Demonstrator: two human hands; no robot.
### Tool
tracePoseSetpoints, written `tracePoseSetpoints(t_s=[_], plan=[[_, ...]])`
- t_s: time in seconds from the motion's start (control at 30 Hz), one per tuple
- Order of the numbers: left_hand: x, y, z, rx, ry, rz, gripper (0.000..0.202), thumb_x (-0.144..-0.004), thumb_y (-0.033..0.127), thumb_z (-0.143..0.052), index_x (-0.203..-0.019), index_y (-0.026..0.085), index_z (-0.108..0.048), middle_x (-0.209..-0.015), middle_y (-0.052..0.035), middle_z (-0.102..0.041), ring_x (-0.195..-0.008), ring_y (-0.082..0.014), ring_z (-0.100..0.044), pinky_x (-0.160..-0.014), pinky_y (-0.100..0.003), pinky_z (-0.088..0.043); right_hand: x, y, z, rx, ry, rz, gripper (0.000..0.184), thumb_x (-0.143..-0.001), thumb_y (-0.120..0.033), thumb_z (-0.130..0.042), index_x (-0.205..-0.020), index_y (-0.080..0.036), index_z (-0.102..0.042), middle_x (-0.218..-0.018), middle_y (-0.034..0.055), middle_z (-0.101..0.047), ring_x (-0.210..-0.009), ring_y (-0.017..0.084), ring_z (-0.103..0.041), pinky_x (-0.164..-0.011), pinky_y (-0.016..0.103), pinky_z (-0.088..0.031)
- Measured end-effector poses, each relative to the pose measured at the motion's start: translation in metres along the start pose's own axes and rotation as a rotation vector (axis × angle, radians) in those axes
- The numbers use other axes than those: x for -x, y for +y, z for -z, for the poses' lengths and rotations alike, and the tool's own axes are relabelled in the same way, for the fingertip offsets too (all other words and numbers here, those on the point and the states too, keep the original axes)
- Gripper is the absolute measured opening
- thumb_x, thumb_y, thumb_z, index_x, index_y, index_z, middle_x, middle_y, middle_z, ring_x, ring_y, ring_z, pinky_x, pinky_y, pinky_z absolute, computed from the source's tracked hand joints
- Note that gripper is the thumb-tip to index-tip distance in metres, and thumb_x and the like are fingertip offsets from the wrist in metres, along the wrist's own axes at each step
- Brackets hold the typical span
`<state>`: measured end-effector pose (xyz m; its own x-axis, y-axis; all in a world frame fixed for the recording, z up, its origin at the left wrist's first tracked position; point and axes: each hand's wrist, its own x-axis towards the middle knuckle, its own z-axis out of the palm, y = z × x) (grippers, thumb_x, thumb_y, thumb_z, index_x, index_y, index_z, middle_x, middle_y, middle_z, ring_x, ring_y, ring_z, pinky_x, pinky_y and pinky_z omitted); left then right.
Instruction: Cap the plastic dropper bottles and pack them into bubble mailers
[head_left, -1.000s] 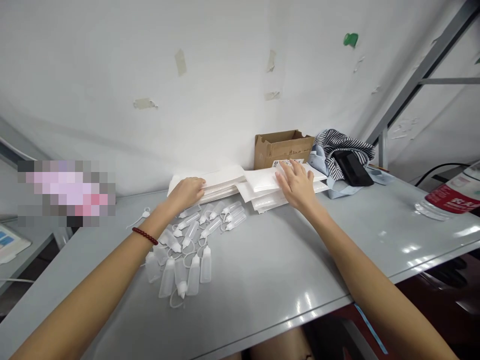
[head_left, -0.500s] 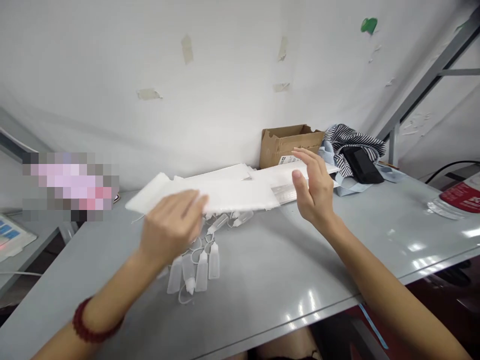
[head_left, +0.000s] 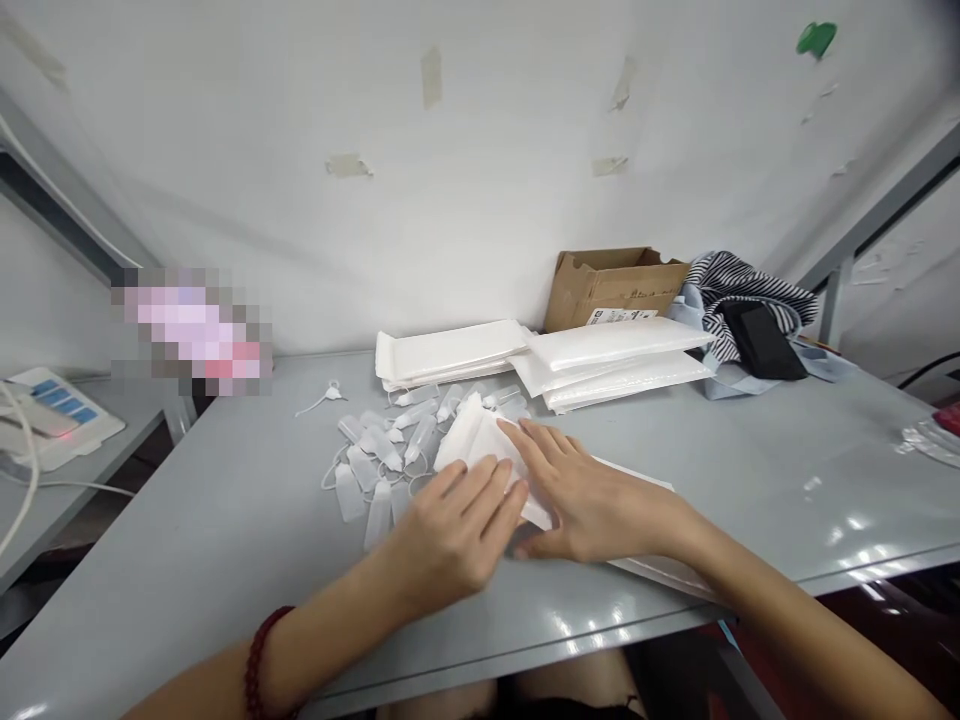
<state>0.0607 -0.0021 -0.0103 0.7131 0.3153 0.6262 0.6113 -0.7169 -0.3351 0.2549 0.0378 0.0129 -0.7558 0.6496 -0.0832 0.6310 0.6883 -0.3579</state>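
A white padded envelope (head_left: 645, 575) lies at a slant on the table under both hands, its flap end (head_left: 461, 440) pointing to the back left. My left hand (head_left: 469, 525) has its bent fingers closed on the envelope near that end. Flat over the middle of the envelope rests my right hand (head_left: 592, 490), fingers stretched out and thumb by the near edge. Several small translucent squeeze bottles (head_left: 362, 468) with white tethered caps lie loose beside and behind the flap end.
Two stacks of white padded envelopes, a left stack (head_left: 457, 350) and a right stack (head_left: 622, 345), lie near the wall. Behind are a cardboard box (head_left: 615, 285), striped cloth (head_left: 742, 270) and a black phone-like object (head_left: 765, 340). A loose cap (head_left: 334, 391) lies at the back left.
The envelope that was in the air in my left hand is now down on the table. My right hand has come down onto it. The view has shifted left.
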Motion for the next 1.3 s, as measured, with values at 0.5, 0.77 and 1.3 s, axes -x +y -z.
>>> tracePoseSetpoints(t_s=[0.5,0.77,1.3], plan=[[0.002,-0.052,0.012,1.462,-0.37,1.331,0.028,-0.072,0.031,-0.067,-0.096,0.017,-0.066,-0.081,-0.0041,-0.069,-0.071,-0.0181,-0.064,-0.062,-0.026,-0.05,-0.009,0.002,0.003,0.106,0.315,0.204,0.09,-0.065,-0.02,-0.062,-0.141,-0.014,-0.016,-0.133,0.0176,-0.037,-0.116,0.033,-0.037,-0.097,0.052,-0.035],[0.0,-0.047,0.009,1.116,-0.311,1.358,0.04,-0.081,0.054,-0.052,-0.07,0.017,-0.06,-0.056,0.0031,-0.048,-0.05,-0.01,-0.045,-0.049,-0.021,-0.035,-0.011,0.013,0.003,0.106,0.384,0.134,0.078,-0.069,-0.017,-0.063,-0.137,-0.017,-0.025,-0.134,0.0151,-0.047,-0.112,0.029,-0.049,-0.089,0.044,-0.042],[0.003,-0.042,0.016,0.657,-0.716,1.109,0.035,-0.064,0.056,-0.066,-0.06,0.021,-0.063,-0.04,0.0046,-0.047,-0.042,-0.0135,-0.042,-0.044,-0.024,-0.022,-0.016,0.03,0.008,0.171,0.422,-0.056,0.066,-0.07,-0.012,-0.059,-0.132,-0.016,-0.035,-0.124,0.0165,-0.056,-0.107,0.033,-0.055,-0.084,0.044,-0.045]])
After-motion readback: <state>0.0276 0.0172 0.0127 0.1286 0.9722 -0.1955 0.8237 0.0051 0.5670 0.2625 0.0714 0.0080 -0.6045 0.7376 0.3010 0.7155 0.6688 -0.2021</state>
